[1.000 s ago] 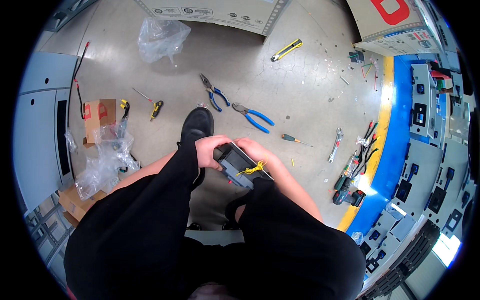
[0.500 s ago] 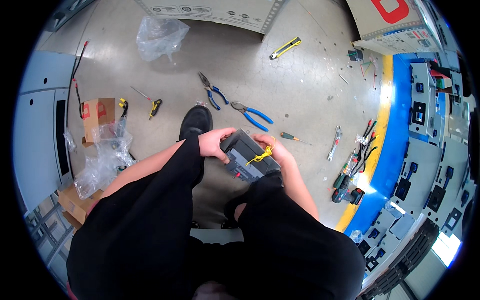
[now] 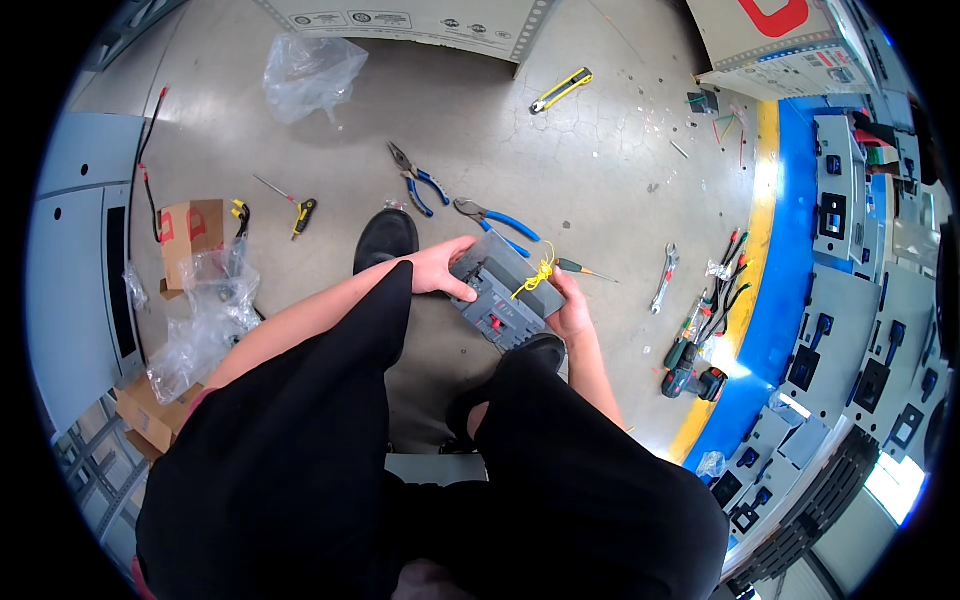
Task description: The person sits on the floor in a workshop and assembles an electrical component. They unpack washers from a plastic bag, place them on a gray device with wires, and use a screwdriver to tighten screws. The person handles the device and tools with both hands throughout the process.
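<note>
A grey moulded-case circuit breaker point(image 3: 482, 298) with a small red part on its face is held up between my two hands, over my right shoe. My left hand point(image 3: 441, 271) grips its left end, thumb pressed on the front face and fingers mostly hidden behind. At the opposite end my right hand point(image 3: 572, 309) is closed on the breaker's edge, its fingers partly out of sight. A bundle of thin yellow cord point(image 3: 537, 278) lies across the dark grey upper side, near my right hand.
Diagonal cutters point(image 3: 497, 221), long-nose pliers point(image 3: 415, 182), a screwdriver point(image 3: 583, 269), a T-handle driver point(image 3: 300, 212), a utility knife point(image 3: 562, 91), a wrench point(image 3: 664, 279) and a cordless drill point(image 3: 690, 378) lie on the floor. A grey cabinet point(image 3: 75, 280) and cardboard box point(image 3: 192, 236) stand left.
The breaker has tilted in my hands, so more of its front face with the red part shows. My right hand has shifted lower along its edge.
</note>
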The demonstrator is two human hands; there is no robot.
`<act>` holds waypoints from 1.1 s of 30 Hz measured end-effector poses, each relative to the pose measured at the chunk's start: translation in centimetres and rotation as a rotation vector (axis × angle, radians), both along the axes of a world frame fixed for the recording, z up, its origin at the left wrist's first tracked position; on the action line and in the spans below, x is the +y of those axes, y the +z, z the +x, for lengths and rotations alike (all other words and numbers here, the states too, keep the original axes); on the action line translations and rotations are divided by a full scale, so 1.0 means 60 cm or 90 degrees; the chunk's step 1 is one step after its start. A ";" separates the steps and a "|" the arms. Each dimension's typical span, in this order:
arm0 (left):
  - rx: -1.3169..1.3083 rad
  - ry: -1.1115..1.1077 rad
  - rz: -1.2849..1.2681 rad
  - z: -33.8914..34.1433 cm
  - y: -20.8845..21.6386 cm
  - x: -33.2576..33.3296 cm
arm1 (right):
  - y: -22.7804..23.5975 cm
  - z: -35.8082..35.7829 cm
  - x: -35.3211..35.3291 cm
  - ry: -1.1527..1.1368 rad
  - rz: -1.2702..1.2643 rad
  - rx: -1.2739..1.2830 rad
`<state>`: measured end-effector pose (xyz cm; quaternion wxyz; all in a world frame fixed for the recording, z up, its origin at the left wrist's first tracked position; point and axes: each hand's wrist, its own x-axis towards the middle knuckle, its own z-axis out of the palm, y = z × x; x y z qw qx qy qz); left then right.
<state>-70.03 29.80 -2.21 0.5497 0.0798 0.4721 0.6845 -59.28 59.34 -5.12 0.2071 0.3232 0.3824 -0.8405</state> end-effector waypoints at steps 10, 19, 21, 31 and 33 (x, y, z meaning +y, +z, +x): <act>-0.023 0.048 -0.060 0.018 0.003 -0.004 | 0.004 -0.010 -0.011 -0.096 -0.008 -0.020; -0.128 0.094 -0.009 0.024 -0.023 -0.005 | 0.010 -0.017 -0.007 -0.105 -0.005 -0.053; -0.228 0.134 -0.022 0.024 -0.054 -0.010 | 0.010 -0.020 -0.011 -0.117 -0.036 -0.053; -0.095 0.079 -0.012 0.020 -0.012 0.000 | 0.024 -0.014 -0.033 -0.154 0.100 -0.045; -0.078 0.049 -0.024 0.019 0.000 0.000 | 0.030 -0.014 -0.031 -0.141 0.145 -0.020</act>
